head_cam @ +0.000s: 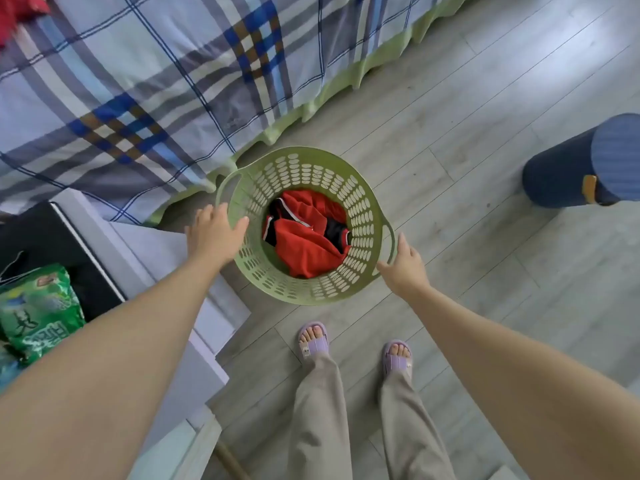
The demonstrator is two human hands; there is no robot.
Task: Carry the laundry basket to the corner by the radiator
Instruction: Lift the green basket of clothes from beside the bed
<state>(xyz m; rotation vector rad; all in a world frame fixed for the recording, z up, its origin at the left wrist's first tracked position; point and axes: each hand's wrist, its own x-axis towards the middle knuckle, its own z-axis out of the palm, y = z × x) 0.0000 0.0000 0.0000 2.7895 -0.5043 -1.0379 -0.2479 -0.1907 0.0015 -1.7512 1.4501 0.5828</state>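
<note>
A round green perforated laundry basket stands on the grey wood floor beside the bed, with red and black clothes in its bottom. It has a loop handle on the left and one on the right. My left hand hovers over the left rim just below the left handle, fingers spread, thumb over the rim. My right hand is at the right rim, fingertips touching the right handle, not closed around it.
A bed with a plaid cover and green skirt fills the upper left. A white nightstand with a green packet stands at left. A dark blue cylindrical bin lies at right. My feet in purple slippers stand below the basket.
</note>
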